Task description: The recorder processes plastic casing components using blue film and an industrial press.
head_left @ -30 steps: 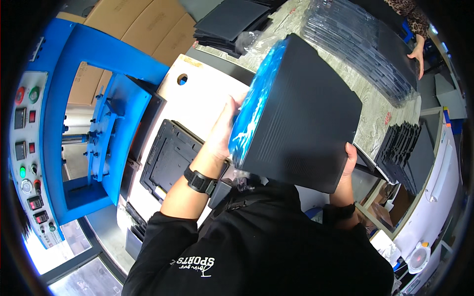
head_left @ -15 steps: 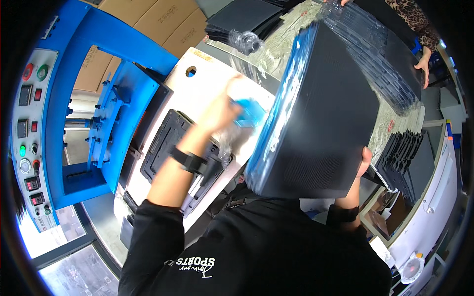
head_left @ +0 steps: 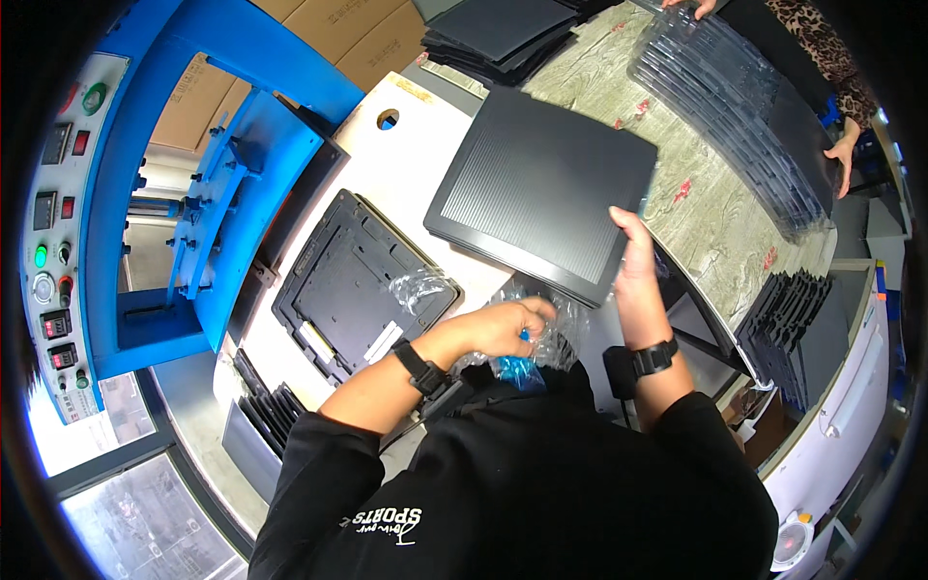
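A stack of black ridged plastic panels [head_left: 541,184] lies tilted over the right edge of the pale work board [head_left: 387,159]. My right hand [head_left: 633,253] grips its near right corner, thumb on top and the other fingers mostly hidden. Close to my body, my left hand [head_left: 507,327] is closed on crumpled plastic film [head_left: 519,370], partly blue and partly clear. Left of the stack, a black recessed moulded plate [head_left: 358,280] rests on the board, and a clear film scrap [head_left: 422,290] lies on its right side.
A blue press [head_left: 242,184] with a button panel [head_left: 68,242] stands at left. Across the wood-patterned table [head_left: 691,208], another person's hand [head_left: 843,159] touches film-wrapped panels [head_left: 730,121]. More black panels [head_left: 503,39] are stacked at the back; slotted black parts [head_left: 788,324] stand at right.
The panel stack has come down from a raised, upright tilt to a flatter position further left. My left hand has drawn the blue film away from it, toward my body.
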`<action>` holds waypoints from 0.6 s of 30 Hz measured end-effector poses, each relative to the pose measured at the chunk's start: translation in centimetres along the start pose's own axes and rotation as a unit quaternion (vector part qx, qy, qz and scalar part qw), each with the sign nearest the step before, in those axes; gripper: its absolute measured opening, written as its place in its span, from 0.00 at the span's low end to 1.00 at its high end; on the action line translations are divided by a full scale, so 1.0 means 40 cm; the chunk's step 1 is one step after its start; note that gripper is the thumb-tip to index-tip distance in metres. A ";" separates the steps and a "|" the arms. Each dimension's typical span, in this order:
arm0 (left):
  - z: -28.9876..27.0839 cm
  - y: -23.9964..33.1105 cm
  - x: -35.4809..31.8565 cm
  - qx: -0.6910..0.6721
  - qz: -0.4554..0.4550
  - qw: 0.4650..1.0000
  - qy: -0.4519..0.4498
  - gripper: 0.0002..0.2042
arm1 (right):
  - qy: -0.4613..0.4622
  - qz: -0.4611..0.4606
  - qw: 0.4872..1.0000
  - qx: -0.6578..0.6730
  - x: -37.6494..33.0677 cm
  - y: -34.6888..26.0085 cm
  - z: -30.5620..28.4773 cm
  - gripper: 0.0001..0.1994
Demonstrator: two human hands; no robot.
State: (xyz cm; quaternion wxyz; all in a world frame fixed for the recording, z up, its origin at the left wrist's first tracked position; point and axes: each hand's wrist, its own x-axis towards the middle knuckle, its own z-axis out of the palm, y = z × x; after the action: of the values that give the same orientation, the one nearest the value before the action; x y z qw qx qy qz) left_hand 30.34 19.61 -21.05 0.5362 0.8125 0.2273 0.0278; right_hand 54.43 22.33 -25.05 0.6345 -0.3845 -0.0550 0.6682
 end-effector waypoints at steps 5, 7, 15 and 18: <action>-0.068 0.095 -0.074 -0.228 -0.173 0.958 -0.015 0.07 | -0.043 -0.042 0.998 -0.008 0.037 0.149 0.053 0.19; -0.086 0.150 -0.120 -0.355 -0.121 0.919 0.123 0.08 | -0.020 -0.022 1.000 0.007 0.022 0.202 0.075 0.22; -0.070 0.317 -0.326 -0.643 -0.048 0.547 0.534 0.20 | 0.076 0.031 0.973 -0.217 -0.038 0.289 0.133 0.28; -0.029 0.288 -0.413 -0.579 -0.033 0.643 0.500 0.21 | 0.018 0.057 0.849 -0.526 -0.060 0.193 0.094 0.26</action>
State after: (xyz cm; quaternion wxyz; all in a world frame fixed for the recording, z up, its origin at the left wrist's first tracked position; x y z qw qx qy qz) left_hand 19.14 10.31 -7.11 0.7025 0.1903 0.4249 0.5383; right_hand 45.76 20.30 -25.69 0.2995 -0.6750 -0.3645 0.5673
